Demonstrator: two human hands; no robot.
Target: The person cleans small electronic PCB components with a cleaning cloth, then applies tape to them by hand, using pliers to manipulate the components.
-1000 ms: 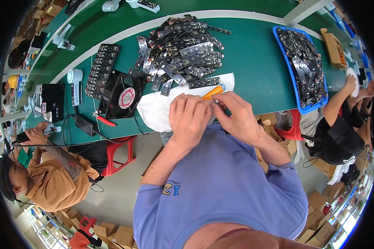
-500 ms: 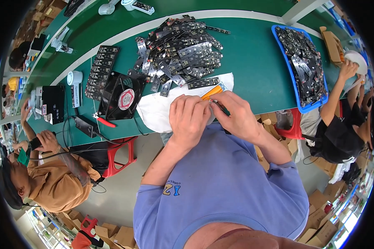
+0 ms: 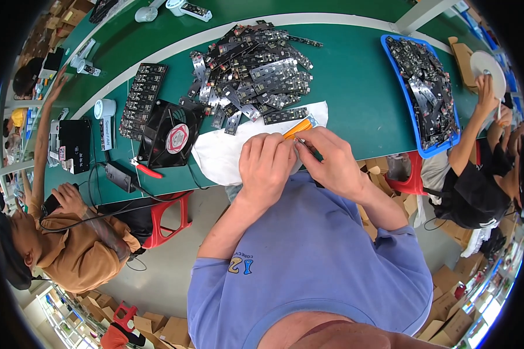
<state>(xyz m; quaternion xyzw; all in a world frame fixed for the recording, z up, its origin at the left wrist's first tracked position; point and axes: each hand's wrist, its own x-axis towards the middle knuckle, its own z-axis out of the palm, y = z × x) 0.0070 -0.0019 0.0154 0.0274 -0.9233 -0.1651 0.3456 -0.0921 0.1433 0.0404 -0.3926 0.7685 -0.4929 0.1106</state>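
Note:
My left hand and my right hand meet at the table's near edge, fingertips almost touching. Both are closed in a pinch. A thin dark green piece, perhaps a circuit board's edge, peeks out under my right fingers; my fingers cover most of it. What my left fingers grip is hidden. Just beyond the fingertips, an orange strip-shaped object with a pale blue end lies on a white cloth. One black circuit board rests at the cloth's far edge, below a large heap of similar boards.
Left of the cloth stand a black fan, red-handled pliers, a panel of joined boards and a black power adapter with cables. A blue tray of boards sits at right. Co-workers sit on both sides.
My hands stay almost in place, pinched together. The co-worker at left has stretched an arm up toward the shelf; the one at right has moved a hand on a white disc.

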